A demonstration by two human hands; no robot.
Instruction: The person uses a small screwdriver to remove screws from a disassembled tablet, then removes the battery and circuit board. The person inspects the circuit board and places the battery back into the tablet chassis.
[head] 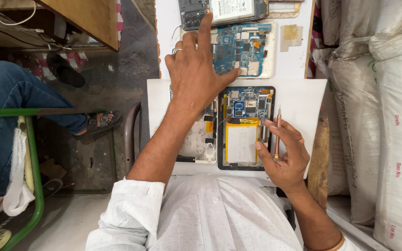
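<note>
- Head view: the left hand is spread wide and flat. It holds nothing. Its fingers reach up over a blue circuit board in a white frame, and the pointing finger tip is at the dark phone above it.
- The right hand is curled narrow around a thin copper-coloured screwdriver. The tool stands upright, tip up.
- Just left of that hand lies an opened tablet with a yellow battery. It rests on a white board.
- A small gold plate lies to the right of the circuit board.
- Big white sacks stand on the right. Another person's leg in jeans is on the left.
</note>
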